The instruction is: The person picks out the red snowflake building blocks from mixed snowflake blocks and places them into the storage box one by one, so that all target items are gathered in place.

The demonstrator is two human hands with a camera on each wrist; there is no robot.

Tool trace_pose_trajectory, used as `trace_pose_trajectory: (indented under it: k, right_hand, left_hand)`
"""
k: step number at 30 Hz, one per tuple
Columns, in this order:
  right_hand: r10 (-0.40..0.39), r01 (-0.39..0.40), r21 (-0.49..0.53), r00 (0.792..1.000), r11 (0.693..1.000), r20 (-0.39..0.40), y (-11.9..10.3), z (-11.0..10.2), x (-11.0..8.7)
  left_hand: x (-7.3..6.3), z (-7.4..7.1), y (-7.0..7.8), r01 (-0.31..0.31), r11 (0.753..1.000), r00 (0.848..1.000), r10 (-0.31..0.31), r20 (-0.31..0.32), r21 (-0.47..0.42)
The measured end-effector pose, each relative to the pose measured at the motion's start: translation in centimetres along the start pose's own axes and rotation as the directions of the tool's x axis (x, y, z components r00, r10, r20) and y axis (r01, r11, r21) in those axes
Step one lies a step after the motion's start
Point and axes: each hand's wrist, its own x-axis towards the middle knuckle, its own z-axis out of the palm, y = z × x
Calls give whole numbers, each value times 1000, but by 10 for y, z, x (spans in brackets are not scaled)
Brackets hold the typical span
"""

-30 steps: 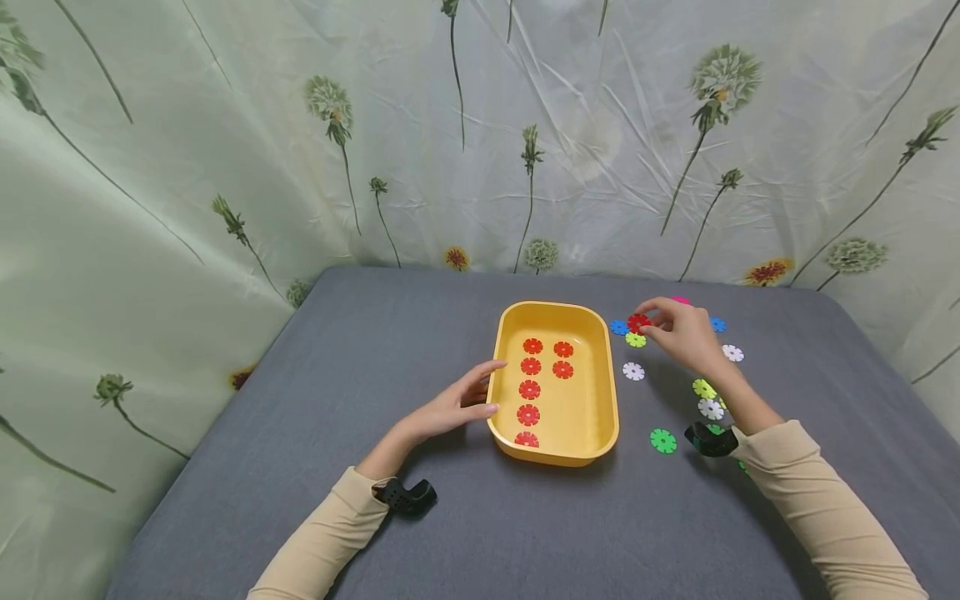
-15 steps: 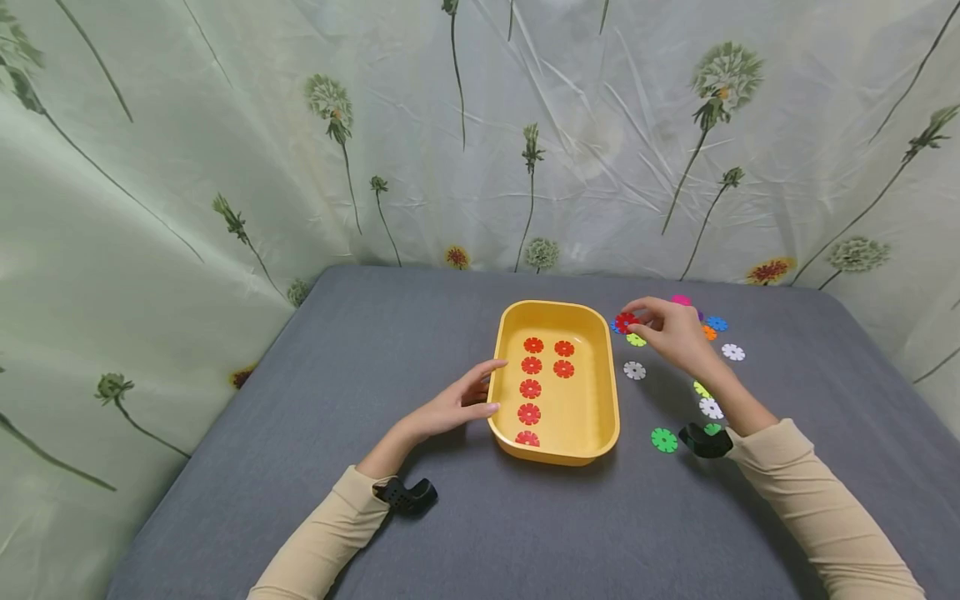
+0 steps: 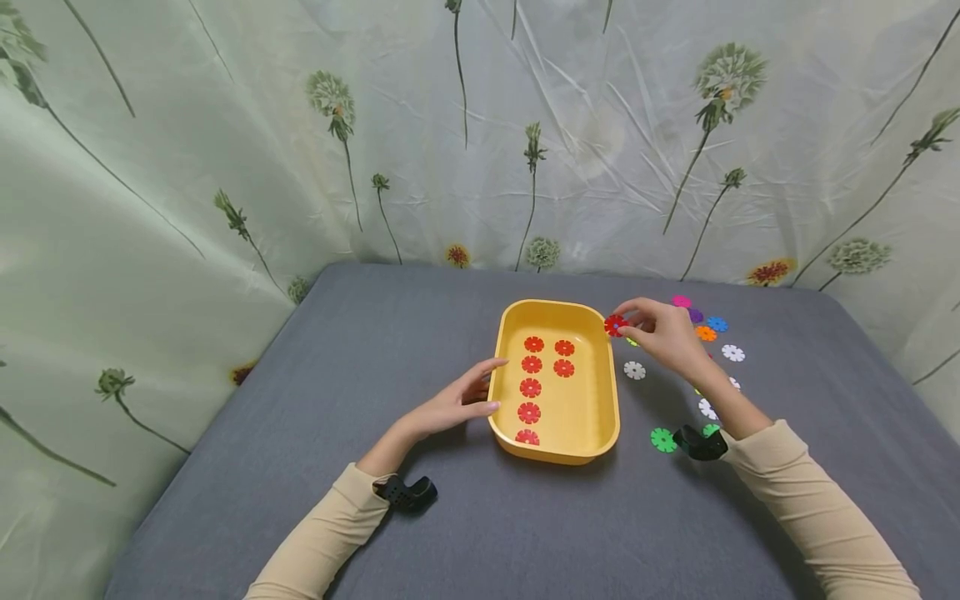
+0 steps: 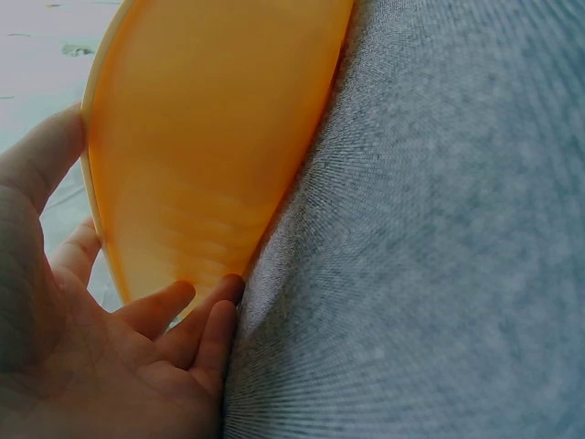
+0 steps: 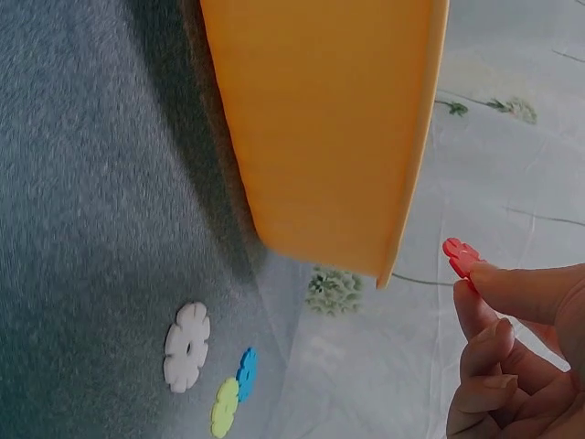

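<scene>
My right hand (image 3: 667, 337) pinches a red notched snowflake disc (image 3: 616, 326) between thumb and fingertips, at the far right corner of a yellow plastic tub (image 3: 592, 417). In the right wrist view the pinched disc (image 5: 462, 257) shows nearly edge-on, apart from the tub's rim, with the other fingers curled below. My left hand (image 3: 453, 407) rests on the tub's left side, fingers spread and relaxed. In the left wrist view fingertips (image 4: 69, 133) touch the rim while others lie against the outer wall. Several red discs (image 3: 529, 388) lie on the tub floor in two columns.
Right of the tub, loose discs are scattered on the grey cloth: white (image 3: 634, 370), green (image 3: 663, 440), orange (image 3: 706, 333), blue (image 3: 717, 324), pink (image 3: 681, 301) and others. A flower-printed curtain (image 3: 420, 125) hangs behind the table's far edge.
My right hand has moved left with the red disc, from above the blue and yellow discs to the tub's far right corner. My left hand has stayed at the tub's left rim.
</scene>
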Motion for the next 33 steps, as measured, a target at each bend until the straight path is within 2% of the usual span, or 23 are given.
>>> trace_pose_trajectory:
  k: [3,7,13,19,24,33]
  right_hand:
    - [-18,18,-21,1000,1000,7,-3,3,-1]
    - [-31,32,-41,999,999,27,-6,8,-1]
    - [-14,16,-21,998,1000,65,-11,15,0]
    - [-15,16,-20,996,1000,91,-15,19,1]
    - [-32,33,-4,990,999,137,-18,22,2]
    - [-98,110,-49,977,993,190,-24,29,3]
  left_hand:
    - [4,0,-12,-9,1000,1000,9,-5,11]
    - [4,0,-13,-9,1000,1000,9,-5,9]
    - [3,0,-11,-2,1000,1000,2,0,16]
    - [1,-2,-7,11,998,1000,-12,27,54]
    - [1,-3,-9,-11,998,999,8,32,65]
    - [2,-3,-14,-37,998,999,36,23,59]
